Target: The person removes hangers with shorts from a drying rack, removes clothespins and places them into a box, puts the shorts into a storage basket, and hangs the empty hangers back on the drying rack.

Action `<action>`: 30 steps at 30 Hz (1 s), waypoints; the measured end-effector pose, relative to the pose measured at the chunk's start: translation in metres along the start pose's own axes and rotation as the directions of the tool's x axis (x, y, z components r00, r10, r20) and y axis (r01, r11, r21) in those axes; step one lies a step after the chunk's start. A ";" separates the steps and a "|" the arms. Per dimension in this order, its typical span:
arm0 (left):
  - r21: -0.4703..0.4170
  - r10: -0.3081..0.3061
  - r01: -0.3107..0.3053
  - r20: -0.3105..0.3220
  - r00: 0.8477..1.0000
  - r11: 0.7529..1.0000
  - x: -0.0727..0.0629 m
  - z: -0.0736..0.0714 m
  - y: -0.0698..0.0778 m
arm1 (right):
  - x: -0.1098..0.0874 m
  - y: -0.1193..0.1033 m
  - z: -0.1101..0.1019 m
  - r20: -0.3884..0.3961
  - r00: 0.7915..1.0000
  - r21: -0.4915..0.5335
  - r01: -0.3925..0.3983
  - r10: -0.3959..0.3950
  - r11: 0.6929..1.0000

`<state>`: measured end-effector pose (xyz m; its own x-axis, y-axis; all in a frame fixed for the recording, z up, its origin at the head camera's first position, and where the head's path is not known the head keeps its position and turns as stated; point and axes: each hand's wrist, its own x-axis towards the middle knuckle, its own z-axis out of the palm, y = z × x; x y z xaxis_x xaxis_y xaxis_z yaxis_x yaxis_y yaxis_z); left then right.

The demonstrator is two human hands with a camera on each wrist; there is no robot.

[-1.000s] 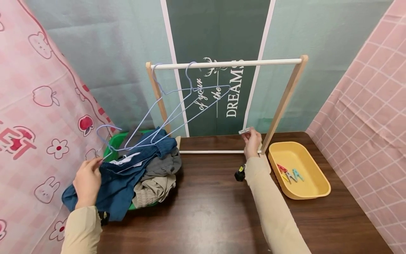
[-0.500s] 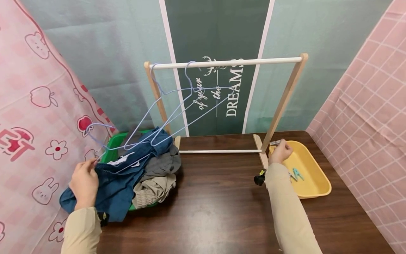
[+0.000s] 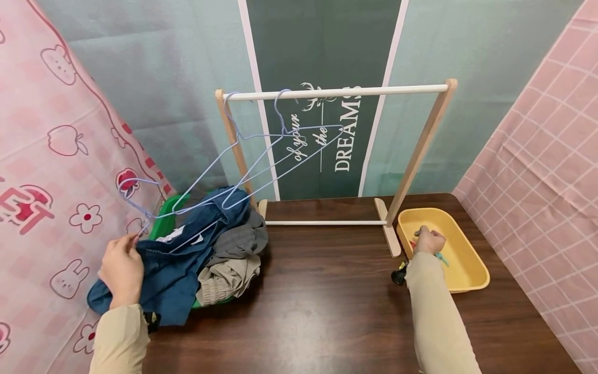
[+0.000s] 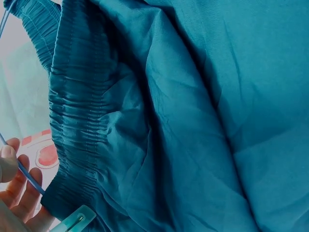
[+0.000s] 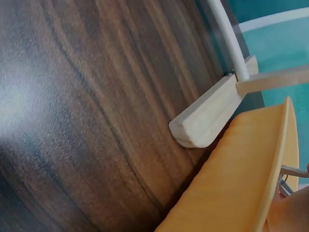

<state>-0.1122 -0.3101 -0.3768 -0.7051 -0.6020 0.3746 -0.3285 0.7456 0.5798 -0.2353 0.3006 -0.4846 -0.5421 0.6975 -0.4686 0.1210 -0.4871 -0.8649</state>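
Blue elastic-waist pants [image 3: 170, 280] hang from a lavender wire hanger [image 3: 140, 179], draped over the clothes heap at left. My left hand [image 3: 122, 267] pinches the hanger's wire near the waistband. In the left wrist view, the thumb and fingers lie around that wire, and a teal clothespin [image 4: 77, 218] sits on the waistband's corner. My right hand [image 3: 431, 242] is over the yellow tub [image 3: 467, 275], pinching a grey clothespin [image 5: 292, 171]. That hand shows only partly at the right wrist view's edge. Other clothespins, one of them teal [image 3: 441, 258], lie in the tub, partly hidden by the hand.
A rack with a white rail [image 3: 336, 93] and wooden posts stands at the back, with two lavender hangers [image 3: 282, 111] on its left end. A green basket [image 3: 164, 224] holds grey pants [image 3: 240, 241] and beige pants [image 3: 229, 280]. Fabric walls enclose the brown table [image 3: 303, 291].
My right hand has moved right and toward me, from beside the rack's right post to over the yellow tub, with the clothespin. The left hand and hanger have shifted slightly left.
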 end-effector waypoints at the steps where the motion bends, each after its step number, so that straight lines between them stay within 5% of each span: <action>1: -0.002 -0.002 0.002 -0.003 1.000 1.000 0.000 0.000 0.000 | 0.002 0.001 -0.002 -0.009 1.000 -0.035 0.003 -0.003 0.999; 7: -0.010 -0.007 0.007 -0.005 1.000 1.000 0.000 0.001 0.000 | 0.010 0.006 -0.014 -0.013 1.000 -0.251 0.012 -0.016 0.968; 17: 0.003 -0.026 0.026 -0.007 1.000 1.000 0.000 0.001 0.002 | 0.017 0.003 -0.024 0.076 0.995 -0.374 -0.036 0.070 0.927; 26: 0.002 -0.032 0.032 -0.005 0.999 0.999 -0.001 0.001 0.003 | 0.023 0.007 -0.029 0.078 0.997 -0.601 0.066 -0.024 0.796; 30: 0.005 -0.028 0.028 -0.009 1.000 1.000 -0.002 0.001 0.003 | 0.026 0.013 -0.031 0.096 0.993 -0.628 0.111 -0.064 0.770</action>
<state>-0.1124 -0.3067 -0.3764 -0.6897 -0.6254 0.3650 -0.3513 0.7298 0.5866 -0.2223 0.3284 -0.5138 -0.6259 0.6739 -0.3925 0.5558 0.0324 -0.8307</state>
